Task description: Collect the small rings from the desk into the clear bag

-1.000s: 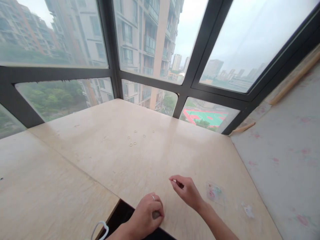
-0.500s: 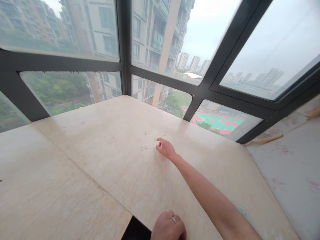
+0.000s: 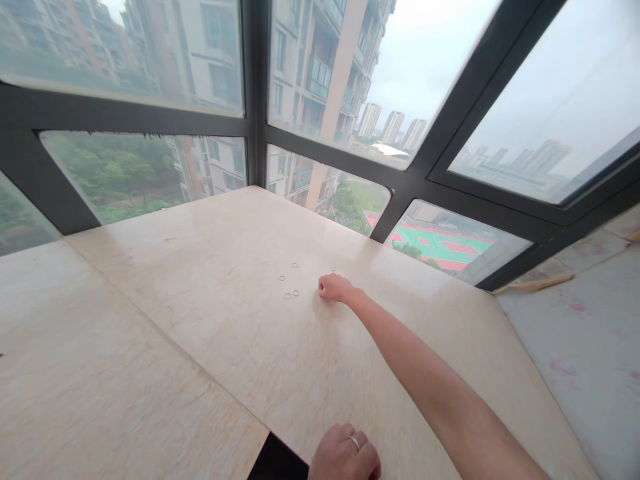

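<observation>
Several thin, pale-gold loops lie on the stone surface; one loop (image 3: 296,293) is left of my right hand (image 3: 334,287), and another loop (image 3: 333,269) sits just beyond it. My right arm stretches forward, with the fingers curled closed low over the surface. The loop that was at its fingertip is out of sight, apparently within the closed fingers. At the bottom edge, my left hand (image 3: 345,453) is closed with the knuckles up and a silver finger ring (image 3: 355,442) on one finger. Whatever its fingers hold, if anything, is hidden.
The beige stone surface (image 3: 200,293) has a seam (image 3: 165,333) running diagonally across it. Beside my left hand is a black dark patch (image 3: 277,460). Dark window frames (image 3: 257,100) border the far side, and a flowered wall (image 3: 575,347) stands at the right.
My right hand has curled from an outstretched finger into a closed grip. The loop at its fingertip no longer shows. My left hand stays closed; the whole view has shifted slightly.
</observation>
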Available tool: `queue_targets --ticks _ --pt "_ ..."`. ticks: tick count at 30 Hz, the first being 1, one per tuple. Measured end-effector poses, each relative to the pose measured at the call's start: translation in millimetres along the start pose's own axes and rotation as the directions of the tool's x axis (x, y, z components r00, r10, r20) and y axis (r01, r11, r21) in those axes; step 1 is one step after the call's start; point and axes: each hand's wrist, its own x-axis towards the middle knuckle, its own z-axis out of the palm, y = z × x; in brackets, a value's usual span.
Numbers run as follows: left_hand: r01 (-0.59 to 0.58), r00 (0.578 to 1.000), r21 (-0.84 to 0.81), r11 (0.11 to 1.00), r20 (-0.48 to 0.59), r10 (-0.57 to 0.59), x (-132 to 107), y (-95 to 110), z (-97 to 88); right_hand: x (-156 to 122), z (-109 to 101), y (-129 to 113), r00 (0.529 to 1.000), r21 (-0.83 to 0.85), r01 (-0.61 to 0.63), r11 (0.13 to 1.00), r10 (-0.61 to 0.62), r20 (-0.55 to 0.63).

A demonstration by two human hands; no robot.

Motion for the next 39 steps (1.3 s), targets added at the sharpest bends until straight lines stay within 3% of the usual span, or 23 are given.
queue_targets --ticks 5,10,18,24,26,30,34,39 --pt "0.015 1.0 0.004 1.0 -0.007 -0.014 8.5 7.4 -11.8 -19.7 0.8 17.8 0.989 0.216 0.017 0.976 -0.049 0.143" --pt "0.001 1.0 0.03 1.0 0.031 -0.002 13.4 12.8 -22.0 -51.2 20.8 34.7 0.991 0.53 -0.006 0.848 -0.065 0.115" --pt "0.109 0.974 0.02 0.994 0.196 -0.111 22.8 26.1 -43.3 -136.1 39.1 56.7 1.0 0.853 0.016 0.522 -0.025 -0.003" --pt "0.135 0.951 0.026 0.991 0.279 -0.137 26.6 30.1 -50.1 -206.8 38.6 83.3 0.995 0.989 0.088 0.116 0.03 -0.092" --pt "0.129 0.945 0.036 0.991 0.298 -0.134 27.0 29.9 -50.7 -228.5 39.7 93.5 0.993 0.994 0.099 0.054 0.056 -0.102" --pt "0.098 0.945 0.06 0.993 0.307 -0.112 28.1 29.3 -51.7 -270.5 47.5 117.0 0.982 0.994 0.102 0.043 0.157 -0.108" --pt "0.073 0.95 0.075 0.994 0.297 -0.092 29.2 28.7 -52.8 -313.7 59.3 144.4 0.947 0.986 0.095 0.139 0.292 -0.133" --pt "0.053 0.958 0.097 0.994 0.277 -0.078 30.6 28.8 -53.4 -363.0 70.3 173.5 0.834 0.949 0.028 0.313 0.516 -0.194"
